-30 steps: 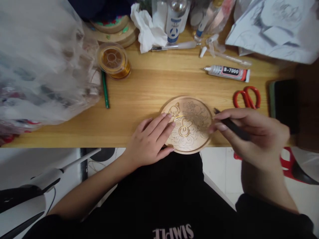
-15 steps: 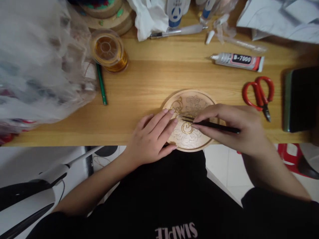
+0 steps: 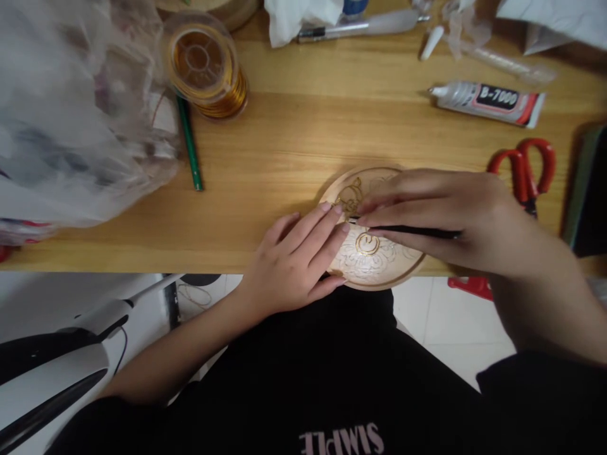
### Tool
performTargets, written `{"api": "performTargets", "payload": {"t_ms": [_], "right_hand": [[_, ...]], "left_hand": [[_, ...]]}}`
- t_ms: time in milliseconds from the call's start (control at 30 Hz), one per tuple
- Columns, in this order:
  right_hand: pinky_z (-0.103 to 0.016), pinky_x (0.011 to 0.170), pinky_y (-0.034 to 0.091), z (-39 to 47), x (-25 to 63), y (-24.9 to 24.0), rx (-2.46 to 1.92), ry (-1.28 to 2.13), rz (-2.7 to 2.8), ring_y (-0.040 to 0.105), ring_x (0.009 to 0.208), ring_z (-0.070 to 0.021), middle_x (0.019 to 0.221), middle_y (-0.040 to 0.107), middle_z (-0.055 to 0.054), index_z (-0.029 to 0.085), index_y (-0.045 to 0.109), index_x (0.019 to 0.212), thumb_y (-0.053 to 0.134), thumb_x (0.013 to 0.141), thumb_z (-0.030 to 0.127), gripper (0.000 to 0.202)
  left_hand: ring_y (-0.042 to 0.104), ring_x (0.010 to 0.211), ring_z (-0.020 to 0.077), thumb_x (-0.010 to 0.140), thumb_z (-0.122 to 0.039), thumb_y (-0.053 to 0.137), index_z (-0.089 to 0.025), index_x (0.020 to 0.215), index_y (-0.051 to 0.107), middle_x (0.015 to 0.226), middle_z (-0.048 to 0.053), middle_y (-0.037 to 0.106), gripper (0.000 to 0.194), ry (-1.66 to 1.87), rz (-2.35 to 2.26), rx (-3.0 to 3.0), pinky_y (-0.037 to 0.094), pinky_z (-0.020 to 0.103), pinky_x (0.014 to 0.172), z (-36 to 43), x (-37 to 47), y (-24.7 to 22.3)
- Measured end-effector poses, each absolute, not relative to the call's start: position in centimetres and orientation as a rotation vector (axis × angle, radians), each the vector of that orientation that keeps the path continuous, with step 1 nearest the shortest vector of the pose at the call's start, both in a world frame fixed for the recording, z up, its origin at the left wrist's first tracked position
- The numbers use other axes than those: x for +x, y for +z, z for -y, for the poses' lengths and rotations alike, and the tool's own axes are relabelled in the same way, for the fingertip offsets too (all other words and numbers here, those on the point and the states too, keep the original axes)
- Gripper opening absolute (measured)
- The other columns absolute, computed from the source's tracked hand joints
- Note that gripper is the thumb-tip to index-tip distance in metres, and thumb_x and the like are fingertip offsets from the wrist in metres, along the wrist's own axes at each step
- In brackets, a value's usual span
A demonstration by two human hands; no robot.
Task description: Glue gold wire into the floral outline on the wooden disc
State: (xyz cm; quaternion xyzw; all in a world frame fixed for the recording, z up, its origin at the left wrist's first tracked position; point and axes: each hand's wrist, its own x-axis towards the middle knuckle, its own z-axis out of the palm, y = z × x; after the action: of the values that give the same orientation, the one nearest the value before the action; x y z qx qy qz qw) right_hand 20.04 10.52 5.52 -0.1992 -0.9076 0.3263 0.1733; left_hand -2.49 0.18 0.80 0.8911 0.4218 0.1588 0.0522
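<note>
A round wooden plate [image 3: 403, 278] lies at the table's front edge, with a flower pattern drawn on its face. On it sit a gold wire spiral [image 3: 367, 242] and more bent gold wire [image 3: 349, 194] along the drawn lines. My left hand [image 3: 294, 262] rests flat with fingers stretched over the plate's left side. My right hand [image 3: 459, 208] is closed around black tweezers [image 3: 422, 231], above the right part of the plate. The tweezer tips are near my left fingertips, partly covered by my right fingers; whether they grip any wire I cannot tell.
A spool of gold wire [image 3: 208, 69] and a green pencil [image 3: 190, 145] are at the left, beside a plastic bag [image 3: 76, 126]. Rightward lie a glue tube [image 3: 488, 104], red-handled cutters [image 3: 526, 167] and a dark device [image 3: 590, 196]. A pen [image 3: 360, 26] lies at the back.
The view has shifted closer to the plate. My right hand has turned and its fingers have moved down over the tweezers and the upper plate. My left hand stays on the plate.
</note>
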Motion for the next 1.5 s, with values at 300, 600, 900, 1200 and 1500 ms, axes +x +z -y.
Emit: {"api": "performTargets", "payload": {"t_ms": [300,600,900,1200,1500], "right_hand": [[-0.028,0.086,0.061,-11.0,19.6,5.1,-0.563,1.053,2.48,0.072,0.097,-0.0151,0.1,0.076,-0.003,0.023,0.073,0.102,0.066,0.09,0.02,0.014],[-0.029,0.078,0.06,-9.7,19.7,4.8,-0.689,0.99,2.413,0.074,0.089,-0.0167,0.093,0.077,-0.005,0.023,0.074,0.1,0.069,0.088,0.018,0.014],[-0.033,0.072,0.06,-8.4,19.9,3.9,-0.701,0.925,2.341,0.074,0.086,-0.019,0.094,0.077,-0.007,0.023,0.073,0.106,0.071,0.084,0.013,0.025],[-0.037,0.079,0.063,-7.1,20.0,3.1,-0.772,0.835,2.285,0.075,0.09,-0.02,0.099,0.078,-0.002,0.03,0.071,0.114,0.071,0.082,0.01,0.038],[-0.037,0.079,0.063,-6.8,20.2,2.9,-0.807,0.846,2.262,0.075,0.091,-0.0211,0.102,0.078,-0.003,0.028,0.072,0.115,0.072,0.08,0.009,0.04]], "left_hand": [[0.052,0.134,0.0297,0.099,-0.052,0.045,-0.008,0.134,0.057,0.142,0.017,0.058,0.058,0.49,-1.28,2.644,0.04,0.041,0.103,-0.1,-2.7,0.7],[0.054,0.132,0.0287,0.099,-0.05,0.046,-0.008,0.132,0.058,0.141,0.016,0.059,0.055,0.498,-1.276,2.648,0.04,0.04,0.101,-0.3,-2.7,0.9],[0.055,0.131,0.0287,0.097,-0.049,0.049,-0.009,0.131,0.059,0.14,0.016,0.06,0.053,0.51,-1.279,2.632,0.04,0.04,0.101,-0.3,-2.7,0.9],[0.053,0.132,0.0292,0.098,-0.05,0.048,-0.009,0.133,0.058,0.142,0.016,0.058,0.054,0.501,-1.272,2.624,0.04,0.041,0.102,-0.2,-2.7,0.8],[0.054,0.132,0.0287,0.098,-0.05,0.047,-0.01,0.132,0.058,0.142,0.016,0.058,0.054,0.496,-1.277,2.631,0.04,0.04,0.101,-0.2,-2.7,0.9]]}}
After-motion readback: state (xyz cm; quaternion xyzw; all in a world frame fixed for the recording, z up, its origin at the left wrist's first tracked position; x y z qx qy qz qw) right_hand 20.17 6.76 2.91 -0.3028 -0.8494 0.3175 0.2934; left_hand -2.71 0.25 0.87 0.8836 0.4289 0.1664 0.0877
